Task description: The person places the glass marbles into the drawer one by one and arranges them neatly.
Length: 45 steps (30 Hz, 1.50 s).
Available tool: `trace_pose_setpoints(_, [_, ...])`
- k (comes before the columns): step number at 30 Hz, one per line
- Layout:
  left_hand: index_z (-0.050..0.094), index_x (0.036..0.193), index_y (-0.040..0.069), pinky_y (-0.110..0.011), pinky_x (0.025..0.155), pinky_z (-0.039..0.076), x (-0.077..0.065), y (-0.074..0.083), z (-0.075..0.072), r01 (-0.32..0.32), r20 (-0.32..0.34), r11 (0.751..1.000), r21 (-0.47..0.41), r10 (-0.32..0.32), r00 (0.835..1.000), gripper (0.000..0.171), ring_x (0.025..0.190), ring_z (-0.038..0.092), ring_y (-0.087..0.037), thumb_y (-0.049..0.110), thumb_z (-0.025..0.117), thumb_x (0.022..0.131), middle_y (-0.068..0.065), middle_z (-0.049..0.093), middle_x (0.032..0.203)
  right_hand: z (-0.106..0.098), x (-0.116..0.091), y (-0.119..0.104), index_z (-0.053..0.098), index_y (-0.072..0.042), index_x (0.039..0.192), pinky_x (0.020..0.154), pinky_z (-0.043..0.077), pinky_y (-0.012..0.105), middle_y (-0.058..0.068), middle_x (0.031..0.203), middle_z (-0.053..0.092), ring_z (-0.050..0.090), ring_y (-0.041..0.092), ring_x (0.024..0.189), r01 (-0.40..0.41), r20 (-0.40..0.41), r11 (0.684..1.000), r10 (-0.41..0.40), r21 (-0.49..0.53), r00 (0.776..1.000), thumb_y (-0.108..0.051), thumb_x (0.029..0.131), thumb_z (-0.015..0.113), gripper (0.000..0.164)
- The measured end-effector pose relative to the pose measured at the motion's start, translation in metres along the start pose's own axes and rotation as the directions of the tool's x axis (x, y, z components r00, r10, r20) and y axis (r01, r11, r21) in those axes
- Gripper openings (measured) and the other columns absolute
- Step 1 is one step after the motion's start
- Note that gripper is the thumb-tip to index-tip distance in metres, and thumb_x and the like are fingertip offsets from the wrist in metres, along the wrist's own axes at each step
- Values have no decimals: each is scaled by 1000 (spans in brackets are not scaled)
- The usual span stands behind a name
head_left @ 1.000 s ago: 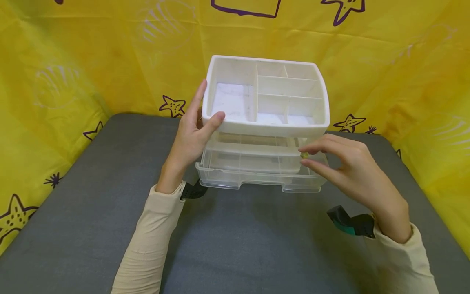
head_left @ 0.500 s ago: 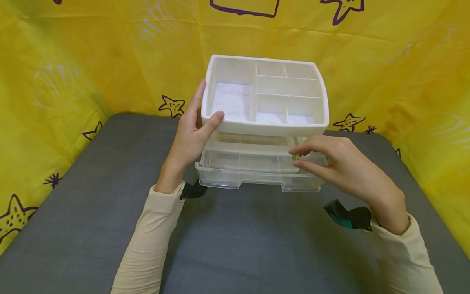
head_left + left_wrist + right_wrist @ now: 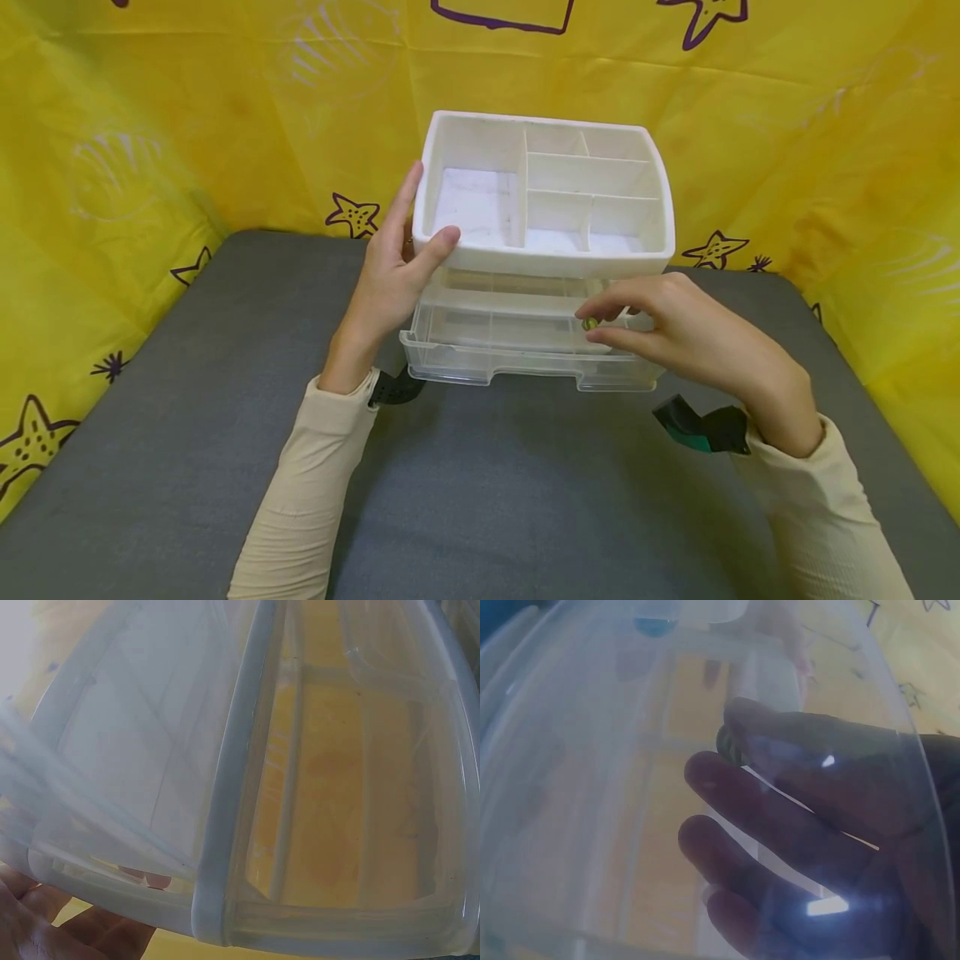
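Observation:
A white desktop organizer (image 3: 577, 265) with a divided top stands in the middle of the head view. Its clear plastic drawer (image 3: 525, 367) sticks out toward the person. My left hand (image 3: 388, 271) grips the organizer's left side, thumb over the front rim. Over the right part of the drawer, my right hand (image 3: 682, 321) pinches a small round yellow-green ball (image 3: 589, 324) between thumb and fingertip. Seen through clear plastic in the right wrist view, the ball (image 3: 731, 746) looks dark green and striped. The left wrist view shows the clear drawer (image 3: 337, 930) close up, with left fingers at the lower left.
A dark grey table surface (image 3: 480, 500) lies under the arms. Yellow cloth (image 3: 262, 108) with purple starfish drawings hangs behind and along both sides. Each wrist wears a dark strap or mount, such as the right one (image 3: 705, 427).
My right hand has moved left and slightly inward over the drawer, carrying the ball. My left hand and the organizer have stayed in place.

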<state>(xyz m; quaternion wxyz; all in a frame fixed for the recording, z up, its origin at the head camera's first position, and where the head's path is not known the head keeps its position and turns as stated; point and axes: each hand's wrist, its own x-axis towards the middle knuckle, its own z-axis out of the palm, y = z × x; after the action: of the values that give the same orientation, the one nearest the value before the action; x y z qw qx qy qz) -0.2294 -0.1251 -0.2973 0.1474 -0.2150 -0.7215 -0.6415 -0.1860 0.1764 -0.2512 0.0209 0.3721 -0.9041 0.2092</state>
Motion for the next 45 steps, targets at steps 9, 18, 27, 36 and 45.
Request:
trace_pose_setpoints(9, [21, 159, 25, -23, 87, 53, 0, 0, 0, 0, -1, 1000, 3, 0, 1000, 76, 111, 56, -19, 12, 62, 97, -11, 42, 152, -1, 9, 2, 76, -18, 105, 77, 55, 31, -9, 100, 74, 63, 3, 87, 16, 90, 1000, -18, 23, 996, -15, 92, 71, 14])
trace_pose_setpoints(18, [21, 159, 25, -26, 89, 52, 0, 1, 0, 5, 2, 1000, 7, -5, 1000, 75, 111, 56, -18, 13, 62, 97, -10, 40, 154, 0, 15, 2, 76, -17, 104, 76, 54, 26, -10, 96, 73, 65, 2, 85, -29, 162, 999, 22, 39, 986, -11, 91, 71, 16])
trace_pose_setpoints(27, [21, 159, 27, -26, 90, 51, -1, 1, 0, 9, -1, 1000, 21, -9, 1000, 75, 112, 56, -18, 15, 62, 97, -9, 40, 155, 2, 20, 0, 77, -20, 101, 69, 52, 26, -11, 93, 74, 63, 4, 79, -68, 172, 997, 63, 24, 983, -15, 89, 75, 13])
trace_pose_setpoints(36, [22, 159, 27, -25, 88, 52, -1, 1, -1, 21, -2, 1000, 16, -21, 1000, 75, 110, 56, -19, 14, 62, 98, -10, 43, 151, 4, 21, -1, 77, -18, 103, 69, 52, 27, -9, 95, 74, 64, 3, 80, -62, 169, 998, 60, 6, 984, -12, 89, 74, 16])
trace_pose_setpoints(45, [21, 159, 27, -24, 88, 52, -1, 1, -1, 14, 6, 1000, 9, -14, 1000, 75, 111, 56, -19, 14, 62, 97, -9, 40, 153, 4, 22, 0, 78, -18, 102, 69, 52, 26, -9, 93, 75, 64, 3, 79, -53, 166, 999, 51, 7, 985, -11, 87, 75, 17])
